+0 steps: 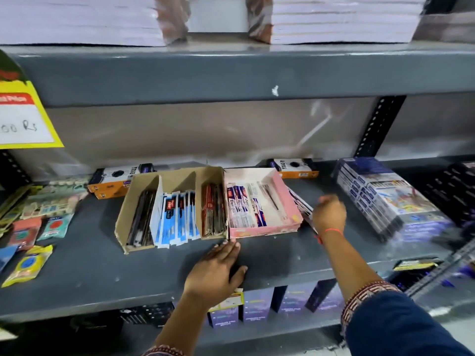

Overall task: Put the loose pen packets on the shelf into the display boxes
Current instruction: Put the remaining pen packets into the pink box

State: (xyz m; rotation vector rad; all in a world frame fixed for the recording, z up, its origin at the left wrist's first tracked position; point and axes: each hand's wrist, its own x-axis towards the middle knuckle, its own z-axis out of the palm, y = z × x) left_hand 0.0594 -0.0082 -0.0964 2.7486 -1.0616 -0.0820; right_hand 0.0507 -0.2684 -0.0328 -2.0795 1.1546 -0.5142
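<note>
A brown cardboard display box (pixel 123 214) with three compartments stands on the grey shelf (pixel 90 265); it holds dark, blue-and-white and red pen packets. Touching its right side is a pink display box (pixel 288 199) with white and blue packets inside. My left hand (pixel 218 268) lies flat on the shelf, fingers spread, fingertips at the front corners where the two boxes meet. My right hand (pixel 329 213) is just right of the pink box, closed around loose pen packets (pixel 302 208) that lean against that box's side.
Orange pen boxes (pixel 110 181) lie behind the display boxes. A stack of blue flat packs (pixel 385 199) sits to the right. Small eraser-like packets (pixel 28 263) are scattered at the left. A yellow price tag (pixel 23 116) hangs top left; paper stacks fill the shelf above.
</note>
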